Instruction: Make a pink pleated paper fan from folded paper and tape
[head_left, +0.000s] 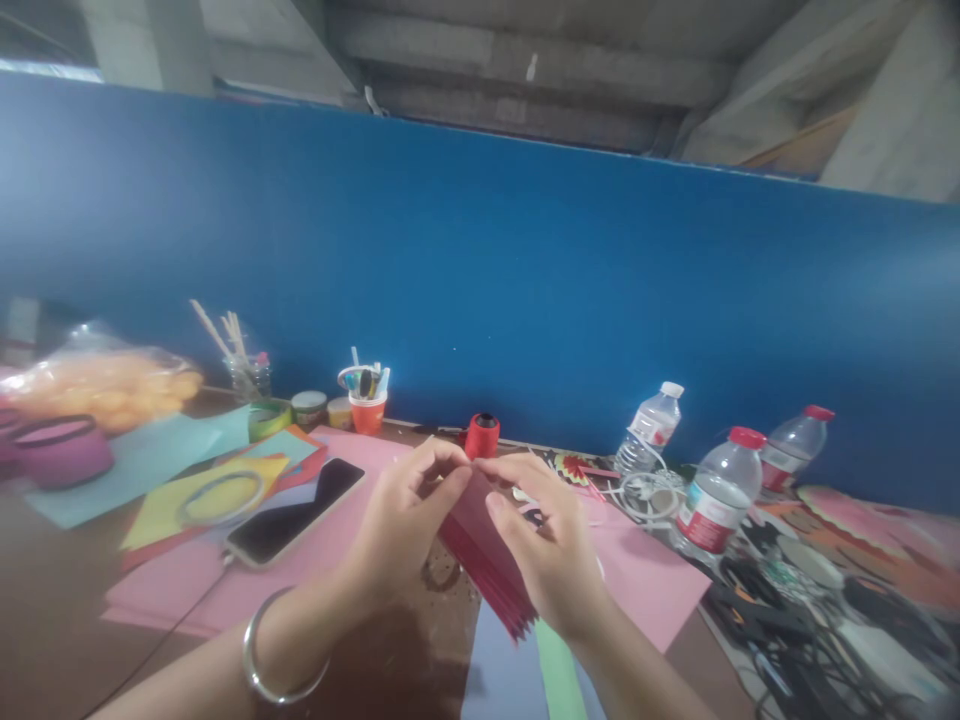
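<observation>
The 2 hands meet above the middle of the surface [45, 600], and between them is a folded red paper [491, 560]. The left hand [409, 515] pinches the upper end of this paper between the thumb and the fingers. The right hand [559, 530] has its fingertips at the same end, with the thumb laid upon the paper's right side. The paper slopes down towards the near side of the surface, and at its lower end the many folds can be seen as a row of points. On the left wrist there is a silver bracelet [253, 655].

Below the paper's lower end lie a grey-blue sheet [499, 680] and a green strip [559, 665]. Just beyond the hands, near the far edge of the surface, stands a red spool [482, 437]. To the left of the hands, a phone [289, 525] lies on pink sheets [165, 590], beside a yellow sheet [157, 510]. A red cup [367, 415] with tools inside is near the far edge. Towards the right edge stand 3 bottles, of which the nearest bottle [709, 530] has a red cap; a white cable [651, 498] lies beside it.
</observation>
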